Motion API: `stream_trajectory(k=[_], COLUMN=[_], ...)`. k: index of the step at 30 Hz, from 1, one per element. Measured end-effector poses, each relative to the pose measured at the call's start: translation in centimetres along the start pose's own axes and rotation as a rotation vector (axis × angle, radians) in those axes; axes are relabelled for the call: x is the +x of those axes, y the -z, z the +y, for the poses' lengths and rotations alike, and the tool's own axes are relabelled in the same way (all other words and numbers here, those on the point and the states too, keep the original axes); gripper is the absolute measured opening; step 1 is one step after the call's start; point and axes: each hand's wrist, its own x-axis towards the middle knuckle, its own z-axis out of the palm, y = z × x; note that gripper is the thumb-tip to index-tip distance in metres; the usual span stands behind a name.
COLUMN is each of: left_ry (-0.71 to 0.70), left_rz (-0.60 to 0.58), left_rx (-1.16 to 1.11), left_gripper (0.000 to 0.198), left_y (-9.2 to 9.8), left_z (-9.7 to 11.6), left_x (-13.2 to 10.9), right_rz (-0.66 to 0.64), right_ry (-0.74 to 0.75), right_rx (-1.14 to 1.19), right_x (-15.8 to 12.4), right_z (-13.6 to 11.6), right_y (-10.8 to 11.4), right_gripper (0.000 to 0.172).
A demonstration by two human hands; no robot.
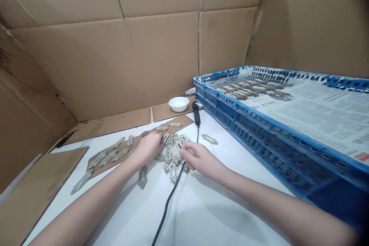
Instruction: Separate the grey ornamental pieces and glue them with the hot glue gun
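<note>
A heap of small ornate metal plates point(173, 150) lies on the white table between my hands. My left hand point(150, 147) rests on the left side of the heap with its fingers curled over the pieces. My right hand point(198, 158) is at the heap's right edge, fingers bent and pinched on a small pale thing I cannot name. More of the same plates point(109, 157) lie in rows on a brown cardboard strip point(135, 142) to the left. One plate point(209, 138) lies alone to the right.
A black cable point(170, 196) runs from the table's near edge to a black tool point(196, 113) by a small white bowl point(178, 103). A blue plastic crate point(259, 138) lined with newspaper holds rows of plates on the right. Cardboard walls point(129, 46) enclose the table.
</note>
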Motion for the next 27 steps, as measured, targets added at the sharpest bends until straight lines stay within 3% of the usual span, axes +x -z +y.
stream_trajectory(k=[8,10,14,16,27], left_ry=[0.099,0.095,0.065,0.062,0.095], left_rz=[0.086,0.081,0.0,-0.024,-0.074], left_rx=[0.019,-0.096,-0.593,-0.73,-1.022], left_gripper=[0.022,0.023,0.022,0.022,0.019], left_y=[1.9,2.6,3.4,3.4,3.2], left_z=[-0.1,0.2,1.1,1.7,3.6], left_x=[-1.9,-2.9,-5.0,-5.7,-6.7], right_rz=[0.073,0.077,0.077,0.083,0.069], right_ry=[0.046,0.056,0.059,0.064,0.067], right_rx=[-0.146,-0.144,-0.153,-0.168,-0.217], right_x=[-0.1,-0.2,-0.3,-0.3,-0.6], right_z=[0.1,-0.1,-0.3,-0.4,-0.4], right_y=[0.1,0.1,0.2,0.2,-0.1], right_gripper=[0.026,0.026,0.024,0.023,0.024])
